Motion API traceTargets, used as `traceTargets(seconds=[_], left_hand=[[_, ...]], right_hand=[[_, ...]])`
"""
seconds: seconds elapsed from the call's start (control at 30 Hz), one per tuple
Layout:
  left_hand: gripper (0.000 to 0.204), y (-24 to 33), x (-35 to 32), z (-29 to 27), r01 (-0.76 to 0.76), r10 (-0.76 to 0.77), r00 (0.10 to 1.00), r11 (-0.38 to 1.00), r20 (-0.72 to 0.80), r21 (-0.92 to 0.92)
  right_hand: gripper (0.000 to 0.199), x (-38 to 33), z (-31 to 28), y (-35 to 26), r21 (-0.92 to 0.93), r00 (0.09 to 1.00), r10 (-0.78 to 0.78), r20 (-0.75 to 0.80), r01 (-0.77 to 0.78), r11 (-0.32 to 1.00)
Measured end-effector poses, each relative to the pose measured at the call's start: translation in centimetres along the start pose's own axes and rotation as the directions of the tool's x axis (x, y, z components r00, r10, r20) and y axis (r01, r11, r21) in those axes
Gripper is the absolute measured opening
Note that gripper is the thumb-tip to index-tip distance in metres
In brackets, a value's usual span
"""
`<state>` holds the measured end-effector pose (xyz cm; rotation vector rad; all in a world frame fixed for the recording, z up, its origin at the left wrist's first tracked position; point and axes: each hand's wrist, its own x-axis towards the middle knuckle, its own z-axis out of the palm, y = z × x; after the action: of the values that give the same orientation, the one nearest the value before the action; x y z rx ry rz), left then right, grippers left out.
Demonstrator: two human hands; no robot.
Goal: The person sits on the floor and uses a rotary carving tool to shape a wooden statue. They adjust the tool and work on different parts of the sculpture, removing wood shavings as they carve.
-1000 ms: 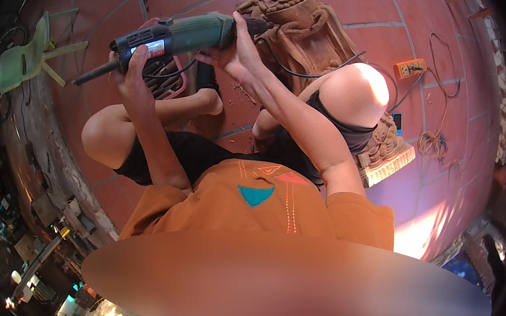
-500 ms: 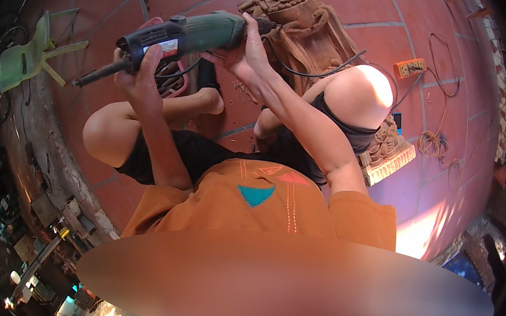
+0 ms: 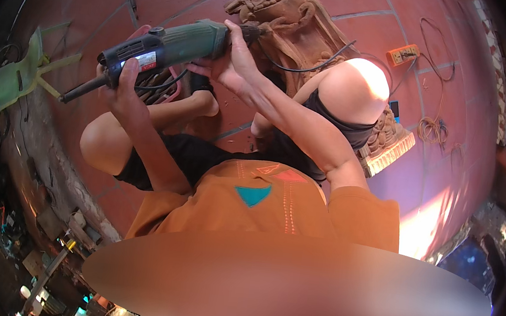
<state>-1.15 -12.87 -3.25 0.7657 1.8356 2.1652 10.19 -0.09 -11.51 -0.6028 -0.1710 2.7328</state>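
My left hand is closed around the black rear end of a green and black corded power tool, its thumb over the label. Under and beside the tool's front end, my right hand grips it with the thumb up over the top and fingers beneath the body. The tool is held raised, roughly level, between my knees and a brown carved wooden sculpture lying on the floor. Its dark nose overlaps the sculpture in view; I cannot tell whether they touch. The bit, if any, is not distinguishable.
A black cord runs over the sculpture. On the right lie an orange power strip and a coiled cable. The sculpture's carved base shows past my right knee. At the left stands a green plastic chair. Wood chips litter the tiles.
The power tool has shifted slightly left and down toward me, with both hands keeping their grip. The view has moved a little.
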Motion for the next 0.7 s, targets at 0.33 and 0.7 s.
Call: traceTargets(seconds=[0.33,0.7], left_hand=[[0.031,-0.4,-0.2,0.4,-0.044,0.043,0.999,0.999,0.017,0.027],[0.030,0.4,-1.3,1.5,-0.042,0.037,0.997,0.996,0.062,0.082]], right_hand=[[0.056,-0.8,-0.7,-0.4,-0.005,0.999,-0.029,-0.018,0.029,1.000],[0.056,-1.3,-1.3,-0.8,-0.019,0.998,-0.050,-0.049,0.049,0.999]])
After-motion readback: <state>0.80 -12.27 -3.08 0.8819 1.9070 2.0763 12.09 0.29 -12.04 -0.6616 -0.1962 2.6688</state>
